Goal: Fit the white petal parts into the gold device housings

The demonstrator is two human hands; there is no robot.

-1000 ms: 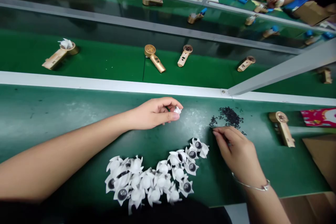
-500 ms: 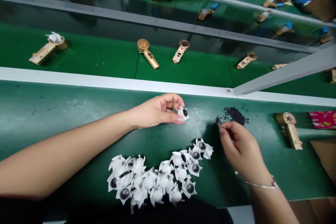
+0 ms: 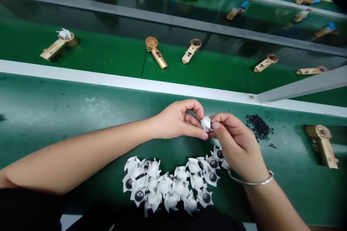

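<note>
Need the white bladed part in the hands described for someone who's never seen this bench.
On the green workbench, on the wearer's side of the white rail, the left hand meets the right hand. The white bladed part is between them. Unlike its lookalikes in the pile nearer the wearer, it's in the hands.

Observing remotely through the head camera, I record the left hand (image 3: 179, 121) and right hand (image 3: 241, 142) as bare. The left forearm (image 3: 89, 158) and right forearm (image 3: 273, 207) are likewise bare over most of their visible length. Around the right one, near the hand, I find one silver-coloured bangle (image 3: 251, 183): slender, rounded, shiny. At the lower edge I log black clothing (image 3: 162, 225); whether the black cloth (image 3: 27, 207) near the left elbow is a sleeve, I cannot confirm.
</note>
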